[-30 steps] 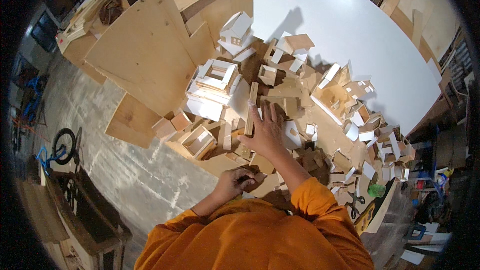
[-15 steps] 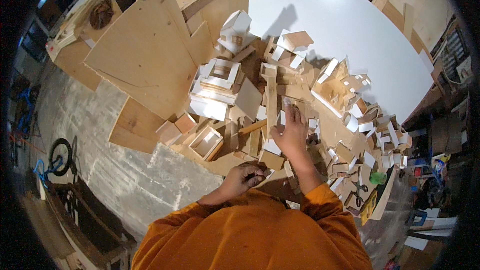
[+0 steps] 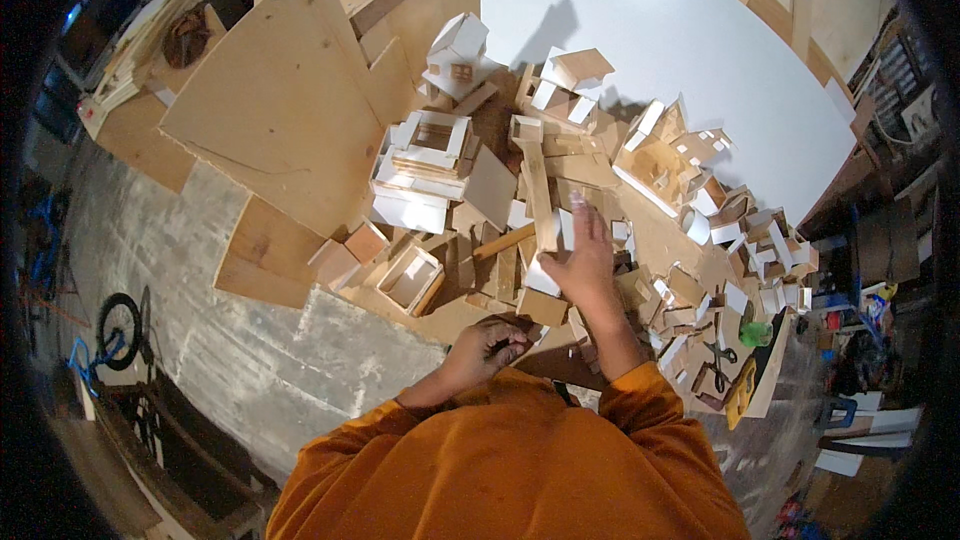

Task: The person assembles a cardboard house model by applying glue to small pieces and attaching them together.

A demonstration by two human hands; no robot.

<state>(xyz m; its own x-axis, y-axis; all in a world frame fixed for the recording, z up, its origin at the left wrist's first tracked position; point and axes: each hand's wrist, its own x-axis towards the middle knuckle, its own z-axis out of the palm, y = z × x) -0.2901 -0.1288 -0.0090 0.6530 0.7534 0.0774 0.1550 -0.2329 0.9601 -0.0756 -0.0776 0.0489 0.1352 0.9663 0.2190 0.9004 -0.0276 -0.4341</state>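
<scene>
My right hand [image 3: 588, 272] reaches over the cluttered work surface with its fingers stretched out. It lies beside a long wooden strip [image 3: 537, 195] and a small block with a white top and brown front [image 3: 542, 306]. Nearer my body, my left hand [image 3: 476, 359] is closed, thumb and fingers drawn together. Whatever it may hold is too small and dark to make out. A shallow open wooden box [image 3: 411, 279] lies to the left of the hands. Beyond it stands a stepped white model with a rectangular opening [image 3: 422, 180].
A white model house [image 3: 457, 58] stands farther back, against large plywood sheets [image 3: 275, 110]. More model buildings [image 3: 668, 162] and offcuts line the right, with scissors [image 3: 718, 365], a yellow-handled tool [image 3: 740, 395] and a green object [image 3: 755, 334]. A large white board [image 3: 680, 30] lies behind.
The whole view has shifted slightly, so the models sit a little farther left and up. Both hands keep nearly the same pose and place.
</scene>
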